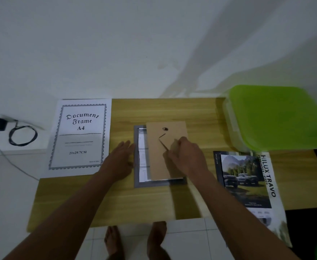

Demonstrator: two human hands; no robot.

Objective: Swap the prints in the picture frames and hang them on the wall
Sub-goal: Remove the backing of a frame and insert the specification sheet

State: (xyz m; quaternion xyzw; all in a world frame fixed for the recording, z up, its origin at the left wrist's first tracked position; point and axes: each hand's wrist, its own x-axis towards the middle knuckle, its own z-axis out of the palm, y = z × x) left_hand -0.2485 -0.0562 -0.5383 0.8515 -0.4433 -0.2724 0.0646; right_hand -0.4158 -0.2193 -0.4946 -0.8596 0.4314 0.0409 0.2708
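Bare feet (135,241) below; left hand (123,158) flat at frame (161,183) edge, right hand (186,154) pinching backing board (159,147)

— What sort of place is this?
— A home, by the look of it: a plain white wall (97,44), pale floor tiles (187,239), and the person stands barefoot (114,243) at a low wood-grain surface (116,203).
— Anything else domestic?
— A black charger plug with a coiled cable (22,136) lies by the wall, and a green-lidded plastic storage box (278,117) sits at the surface's far right corner.
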